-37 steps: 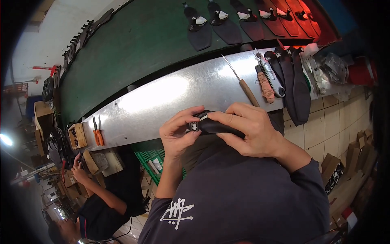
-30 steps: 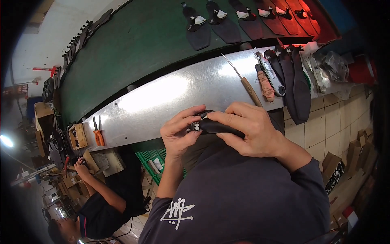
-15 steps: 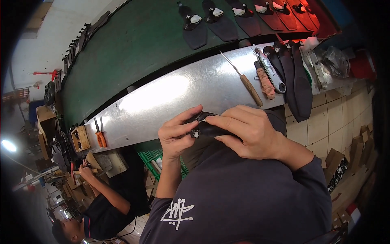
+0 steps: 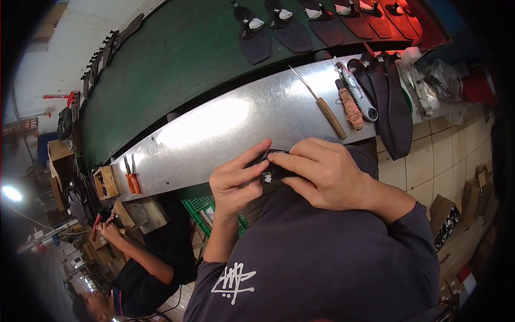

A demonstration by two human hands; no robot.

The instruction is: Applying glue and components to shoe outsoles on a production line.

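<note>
Both your left hand (image 4: 236,180) and your right hand (image 4: 324,174) are at the black piece (image 4: 278,172), which lies between them, in front of your shirt (image 4: 322,247) and by the near edge of the metal ledge (image 4: 214,129) as the view shows it. As far as it shows, its long axis runs from left to right, across the gap between your hands, its right part going in under your right fingers. From your left hand it lies to the right, just past the fingertips; from your right hand, to the left. Neither is nearer, since both reach it, but the right covers more. That hand is gripping: index finger bent over the top, thumb below. Your left fingers are curved and parted at the left end, by a whitish patch (image 4: 267,176); you cannot tell from here whether they pinch it or only steady it, as the thumb's contact is hidden. The left middle fingertip and the right index tip come together at the piece's upper side. Beyond, on the ledge, the awl (image 4: 326,111) lies nearer your right hand, its handle end toward you, while the pliers (image 4: 133,182) lie well apart, off to your left.
</note>
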